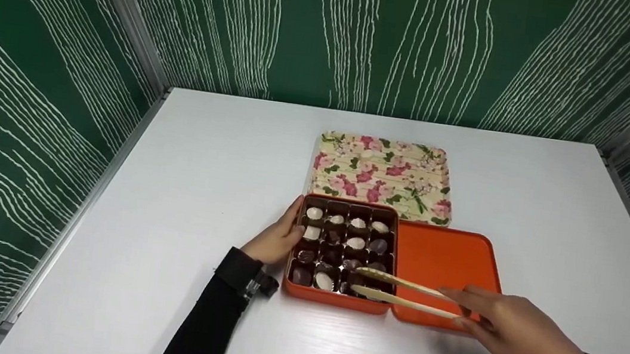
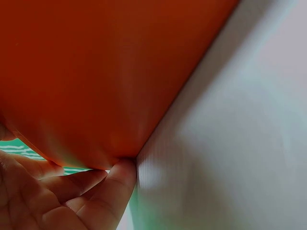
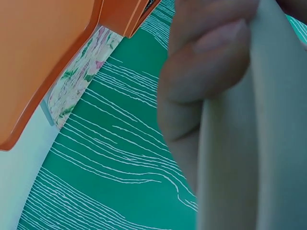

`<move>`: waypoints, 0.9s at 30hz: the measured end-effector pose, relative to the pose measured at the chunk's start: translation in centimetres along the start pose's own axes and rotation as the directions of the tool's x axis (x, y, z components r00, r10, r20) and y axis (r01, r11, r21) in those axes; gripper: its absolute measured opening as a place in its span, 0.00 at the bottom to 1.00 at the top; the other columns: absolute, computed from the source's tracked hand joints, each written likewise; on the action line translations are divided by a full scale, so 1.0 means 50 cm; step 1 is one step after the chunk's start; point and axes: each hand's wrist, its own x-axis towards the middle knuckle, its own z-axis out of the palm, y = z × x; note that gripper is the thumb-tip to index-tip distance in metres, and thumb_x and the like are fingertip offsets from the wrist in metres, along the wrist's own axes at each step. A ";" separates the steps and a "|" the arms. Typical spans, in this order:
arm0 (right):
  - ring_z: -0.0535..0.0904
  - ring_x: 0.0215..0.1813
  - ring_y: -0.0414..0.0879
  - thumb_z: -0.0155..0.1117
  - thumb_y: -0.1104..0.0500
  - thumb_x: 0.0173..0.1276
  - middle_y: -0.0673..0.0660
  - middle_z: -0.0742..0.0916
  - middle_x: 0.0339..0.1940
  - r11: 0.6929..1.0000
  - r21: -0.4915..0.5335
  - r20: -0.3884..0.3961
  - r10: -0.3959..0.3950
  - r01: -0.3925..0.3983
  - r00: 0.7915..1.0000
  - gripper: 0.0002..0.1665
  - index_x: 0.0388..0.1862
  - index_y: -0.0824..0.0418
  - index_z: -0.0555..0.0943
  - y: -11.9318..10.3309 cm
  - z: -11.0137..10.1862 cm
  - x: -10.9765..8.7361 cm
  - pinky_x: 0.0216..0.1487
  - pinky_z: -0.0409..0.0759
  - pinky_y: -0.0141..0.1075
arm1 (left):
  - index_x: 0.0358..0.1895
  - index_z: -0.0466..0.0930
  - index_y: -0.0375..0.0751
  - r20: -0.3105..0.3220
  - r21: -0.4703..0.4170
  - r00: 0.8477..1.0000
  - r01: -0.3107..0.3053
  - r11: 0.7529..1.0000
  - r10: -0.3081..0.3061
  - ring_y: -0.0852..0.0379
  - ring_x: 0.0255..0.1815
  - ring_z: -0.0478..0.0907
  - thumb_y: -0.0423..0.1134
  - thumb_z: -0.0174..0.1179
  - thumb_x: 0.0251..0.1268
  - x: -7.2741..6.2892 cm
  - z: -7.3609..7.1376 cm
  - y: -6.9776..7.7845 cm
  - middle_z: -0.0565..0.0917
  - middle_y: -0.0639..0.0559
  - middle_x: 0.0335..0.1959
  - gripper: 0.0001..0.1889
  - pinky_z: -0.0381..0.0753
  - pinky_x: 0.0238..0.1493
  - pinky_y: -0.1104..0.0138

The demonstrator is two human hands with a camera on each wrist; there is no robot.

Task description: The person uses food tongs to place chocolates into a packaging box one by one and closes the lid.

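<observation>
An orange box [image 1: 336, 297] holds a dark divided tray of white and dark chocolates [image 1: 355, 242]. My left hand [image 1: 275, 242] grips the box at its left side. In the left wrist view, its fingers [image 2: 115, 187] bend against the end of the orange wall. My right hand [image 1: 519, 328] holds a pair of wooden tongs [image 1: 414, 302] from the right. Their two tips are spread apart over the front right compartments, partly covering the chocolates there. Close up in the right wrist view, the fingers [image 3: 211, 62] wrap the pale tongs [image 3: 278, 143].
Right of the box lies an orange lid or shallow tray [image 1: 443, 256], its rim against the box and partly under the tongs. Behind the box is a flower-patterned panel [image 1: 381, 173]. Everything rests on a white table [image 1: 221, 159], with green white-streaked walls [image 1: 297, 30] around it.
</observation>
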 end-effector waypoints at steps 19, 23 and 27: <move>0.64 0.24 0.31 0.69 0.69 0.69 0.43 0.78 0.34 0.999 0.055 -0.226 0.014 -0.002 0.974 0.27 0.67 0.66 0.79 0.043 -0.013 0.075 0.22 0.66 0.28 | 0.83 0.33 0.32 -0.003 -0.010 1.000 -0.009 1.000 0.009 0.36 0.82 0.46 0.35 0.41 0.82 -0.003 -0.001 0.009 0.44 0.29 0.82 0.36 0.47 0.81 0.51; 0.66 0.26 0.32 0.69 0.67 0.70 0.46 0.79 0.36 0.999 -0.023 -0.299 0.028 -0.036 0.954 0.30 0.70 0.66 0.76 0.060 -0.012 0.106 0.26 0.67 0.28 | 0.83 0.33 0.32 -0.006 -0.022 1.000 -0.009 1.000 0.009 0.35 0.82 0.47 0.35 0.41 0.82 -0.002 0.000 0.009 0.45 0.29 0.82 0.36 0.47 0.81 0.50; 0.67 0.29 0.37 0.66 0.64 0.74 0.51 0.82 0.37 0.992 -0.047 -0.309 0.101 -0.121 0.946 0.29 0.72 0.67 0.74 0.077 -0.013 0.145 0.32 0.66 0.32 | 0.83 0.33 0.32 -0.007 -0.022 1.000 -0.006 1.000 0.006 0.35 0.82 0.47 0.35 0.41 0.82 -0.002 0.000 0.008 0.45 0.29 0.82 0.36 0.47 0.81 0.50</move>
